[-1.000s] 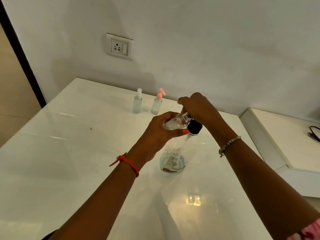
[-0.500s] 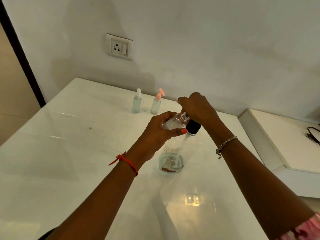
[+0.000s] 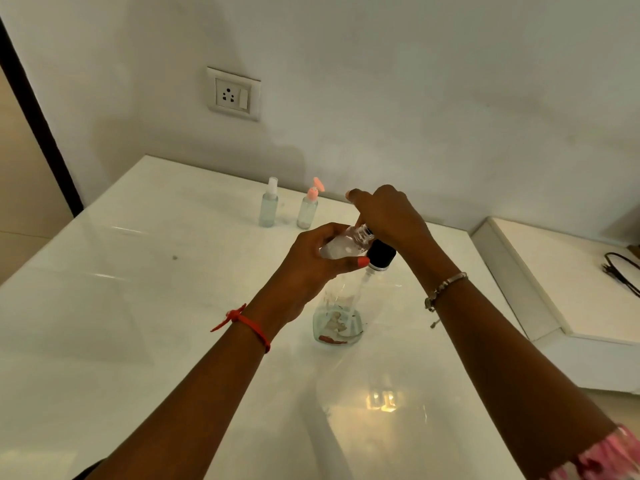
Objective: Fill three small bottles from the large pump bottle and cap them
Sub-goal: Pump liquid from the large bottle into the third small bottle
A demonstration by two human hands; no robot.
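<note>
Layout around the grip
Held bottle (image 3: 343, 245): left hand (image 3: 311, 261) on body, right hand (image 3: 388, 216) gripping neck. Large pump bottle (image 3: 341, 320) directly below, on table (image 3: 138, 306). Spray bottle (image 3: 269, 207) and small pump bottle (image 3: 307, 213) behind-left.

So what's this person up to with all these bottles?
A person appears to be filling a small clear bottle. The left hand holds it tilted at the top of the large pump bottle, which stands on the white table, while the right hand curls over the pump head. A white-capped bottle and a pink-capped bottle stand near the wall.
</note>
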